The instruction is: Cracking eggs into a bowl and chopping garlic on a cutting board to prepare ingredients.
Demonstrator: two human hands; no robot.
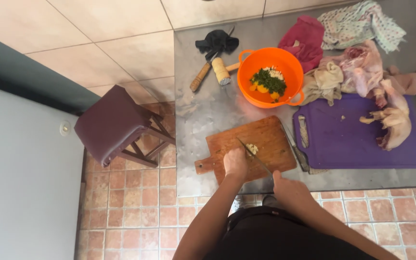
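Observation:
A wooden cutting board [266,139] lies on the metal table [203,110] near its front edge. A small pale heap of chopped food [252,148] sits on the board. My left hand [235,162] rests on the board just left of the heap, fingers curled beside it. My right hand [290,188] is at the table's front edge, closed on the handle of a knife [253,155]. The blade runs up and left across the board, its tip past the heap.
An orange bowl [253,60] with chopped greens and yellow pieces stands behind the board. A purple cutting board [352,144] at right carries raw poultry [393,120]. A wooden mallet [220,71], a black cloth [216,41] and rags lie at the back. A stool [114,123] stands at left.

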